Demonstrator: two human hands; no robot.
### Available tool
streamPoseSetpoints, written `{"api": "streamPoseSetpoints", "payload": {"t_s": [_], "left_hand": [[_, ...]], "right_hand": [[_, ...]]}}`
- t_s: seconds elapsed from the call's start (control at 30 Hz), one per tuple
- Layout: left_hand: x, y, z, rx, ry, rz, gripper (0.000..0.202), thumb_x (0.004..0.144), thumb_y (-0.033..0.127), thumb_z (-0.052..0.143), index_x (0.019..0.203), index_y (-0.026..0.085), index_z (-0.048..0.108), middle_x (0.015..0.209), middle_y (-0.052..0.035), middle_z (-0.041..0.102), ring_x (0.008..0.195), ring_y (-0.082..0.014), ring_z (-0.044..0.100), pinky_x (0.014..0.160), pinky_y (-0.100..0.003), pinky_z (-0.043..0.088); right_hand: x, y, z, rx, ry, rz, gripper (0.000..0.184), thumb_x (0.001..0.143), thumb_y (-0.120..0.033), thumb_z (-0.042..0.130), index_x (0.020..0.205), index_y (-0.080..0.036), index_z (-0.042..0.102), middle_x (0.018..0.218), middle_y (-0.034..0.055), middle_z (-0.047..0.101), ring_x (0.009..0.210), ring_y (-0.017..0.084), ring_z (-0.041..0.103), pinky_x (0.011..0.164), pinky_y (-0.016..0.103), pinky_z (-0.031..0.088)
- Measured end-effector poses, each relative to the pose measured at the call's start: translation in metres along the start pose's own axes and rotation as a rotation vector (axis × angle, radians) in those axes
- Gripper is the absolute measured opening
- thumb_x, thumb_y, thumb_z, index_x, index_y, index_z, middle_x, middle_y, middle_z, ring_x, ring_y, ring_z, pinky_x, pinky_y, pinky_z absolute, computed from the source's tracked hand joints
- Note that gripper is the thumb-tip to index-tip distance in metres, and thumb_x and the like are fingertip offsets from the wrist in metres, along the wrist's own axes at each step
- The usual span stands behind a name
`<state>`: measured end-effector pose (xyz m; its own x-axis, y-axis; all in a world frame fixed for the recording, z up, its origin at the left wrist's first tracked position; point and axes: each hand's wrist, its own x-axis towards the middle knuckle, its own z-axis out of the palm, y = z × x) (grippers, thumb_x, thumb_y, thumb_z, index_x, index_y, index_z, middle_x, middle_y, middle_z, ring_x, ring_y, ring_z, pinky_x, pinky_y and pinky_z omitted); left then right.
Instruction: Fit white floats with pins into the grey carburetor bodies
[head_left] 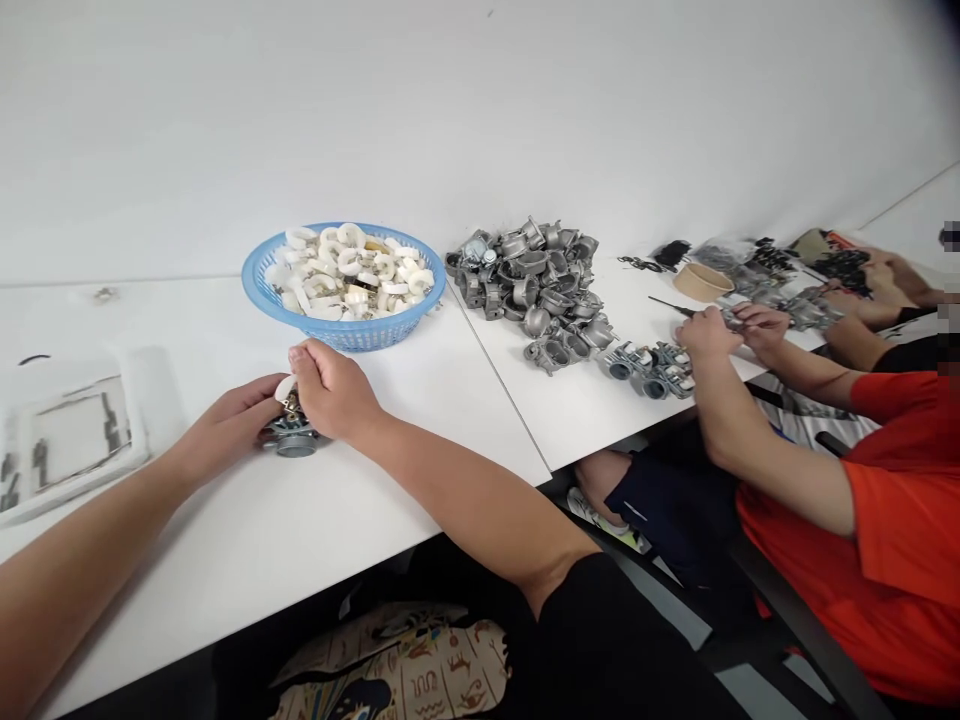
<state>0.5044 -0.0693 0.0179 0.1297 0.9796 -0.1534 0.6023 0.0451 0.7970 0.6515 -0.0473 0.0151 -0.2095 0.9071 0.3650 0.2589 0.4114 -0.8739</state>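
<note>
Both hands are closed around a small grey metal carburetor (295,440), held low over the white table with its round opening toward me. On top of it stands a white ring-like float (285,388) with a brass-coloured metal piece beneath. My left hand (229,425) grips the carburetor from the left, fingers reaching to the float. My right hand (334,390) is curled against the other side, thumb up; its fingertips are hidden behind the part. Just beyond my hands, a blue plastic basket (375,333) is heaped with similar white floats (349,262).
Grey metal bowl parts (536,290) lie piled right of the basket, with assembled carburetors (651,368) nearer the edge. At right, a co-worker in a red shirt (907,500) handles a part with a thin tool (670,306). A translucent tray (82,430) sits at left.
</note>
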Motion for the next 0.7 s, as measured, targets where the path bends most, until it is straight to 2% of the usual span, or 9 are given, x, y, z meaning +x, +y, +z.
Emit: {"api": "streamPoseSetpoints", "payload": {"t_s": [0.07, 0.17, 0.23, 0.3, 0.37, 0.47, 0.57, 0.63, 0.7], "left_hand": [[-0.002, -0.003, 0.001, -0.165, -0.032, -0.025, 0.041, 0.078, 0.048, 0.045, 0.102, 0.019, 0.059, 0.067, 0.0048, 0.051, 0.064, -0.0132, 0.042, 0.060, -0.025, 0.035], [-0.005, -0.003, 0.002, -0.211, 0.000, -0.026, 0.041, 0.076, 0.045, 0.049, 0.106, 0.019, 0.061, 0.071, 0.0048, 0.057, 0.071, -0.0160, 0.048, 0.065, -0.026, 0.037], [-0.006, -0.003, 0.002, -0.206, 0.037, 0.004, 0.045, 0.077, 0.043, 0.048, 0.114, 0.022, 0.061, 0.085, 0.0040, 0.065, 0.080, -0.0182, 0.053, 0.071, -0.027, 0.040], [-0.006, -0.006, 0.001, -0.209, 0.063, 0.048, 0.050, 0.078, 0.042, 0.047, 0.124, 0.024, 0.058, 0.109, 0.0030, 0.068, 0.094, -0.0210, 0.058, 0.081, -0.029, 0.043], [-0.004, -0.011, -0.003, -0.224, 0.069, 0.054, 0.053, 0.080, 0.042, 0.046, 0.130, 0.025, 0.056, 0.128, 0.0015, 0.064, 0.111, -0.0241, 0.057, 0.092, -0.031, 0.044], [-0.002, -0.019, -0.011, -0.248, 0.072, 0.043, 0.051, 0.084, 0.041, 0.043, 0.131, 0.024, 0.056, 0.139, -0.0011, 0.058, 0.129, -0.0266, 0.050, 0.100, -0.034, 0.045], [-0.010, -0.018, -0.017, -0.126, 0.087, 0.137, 0.058, 0.086, 0.051, 0.043, 0.138, 0.026, 0.051, 0.143, -0.0019, 0.056, 0.131, -0.0281, 0.050, 0.100, -0.036, 0.048], [-0.020, -0.011, -0.017, 0.090, 0.079, 0.189, 0.074, 0.081, 0.063, 0.051, 0.148, 0.032, 0.040, 0.146, -0.0011, 0.052, 0.126, -0.0305, 0.055, 0.090, -0.036, 0.054], [-0.029, -0.004, -0.015, 0.254, 0.066, 0.177, 0.089, 0.075, 0.069, 0.057, 0.153, 0.039, 0.028, 0.149, 0.0000, 0.049, 0.122, -0.0327, 0.058, 0.076, -0.034, 0.058]], "right_hand": [[0.001, -0.001, -0.001, -0.043, -0.036, -0.027, 0.024, 0.102, -0.032, 0.039, 0.080, -0.024, 0.044, 0.074, -0.0030, 0.055, 0.072, 0.013, 0.052, 0.067, 0.024, 0.038], [0.003, -0.003, 0.000, -0.101, -0.084, -0.055, 0.026, 0.102, -0.030, 0.038, 0.077, -0.024, 0.040, 0.073, -0.0034, 0.053, 0.071, 0.013, 0.049, 0.067, 0.025, 0.035], [0.003, -0.004, 0.000, -0.146, -0.089, -0.053, 0.027, 0.102, -0.030, 0.038, 0.075, -0.023, 0.039, 0.070, -0.0039, 0.051, 0.069, 0.013, 0.046, 0.066, 0.025, 0.033], [0.003, -0.006, 0.000, -0.192, -0.089, -0.038, 0.028, 0.101, -0.029, 0.038, 0.074, -0.023, 0.037, 0.068, -0.0041, 0.049, 0.067, 0.014, 0.044, 0.065, 0.026, 0.031], [0.002, -0.008, 0.000, -0.227, -0.097, -0.016, 0.029, 0.101, -0.029, 0.038, 0.073, -0.023, 0.037, 0.068, -0.0039, 0.049, 0.066, 0.014, 0.044, 0.063, 0.027, 0.029], [0.002, -0.011, -0.002, -0.275, -0.105, -0.027, 0.027, 0.101, -0.028, 0.038, 0.075, -0.023, 0.039, 0.069, -0.0034, 0.052, 0.067, 0.014, 0.045, 0.063, 0.028, 0.028], [0.002, -0.012, -0.004, -0.287, -0.122, -0.063, 0.026, 0.100, -0.027, 0.039, 0.075, -0.023, 0.039, 0.070, -0.0031, 0.053, 0.068, 0.015, 0.045, 0.064, 0.028, 0.029], [0.002, -0.011, -0.004, -0.259, -0.123, -0.074, 0.028, 0.101, -0.026, 0.038, 0.073, -0.023, 0.038, 0.071, -0.0029, 0.053, 0.070, 0.014, 0.047, 0.066, 0.027, 0.032], [0.002, -0.008, -0.002, -0.211, -0.100, -0.071, 0.029, 0.101, -0.026, 0.039, 0.072, -0.022, 0.039, 0.073, -0.0026, 0.055, 0.072, 0.013, 0.049, 0.069, 0.026, 0.034]]}}
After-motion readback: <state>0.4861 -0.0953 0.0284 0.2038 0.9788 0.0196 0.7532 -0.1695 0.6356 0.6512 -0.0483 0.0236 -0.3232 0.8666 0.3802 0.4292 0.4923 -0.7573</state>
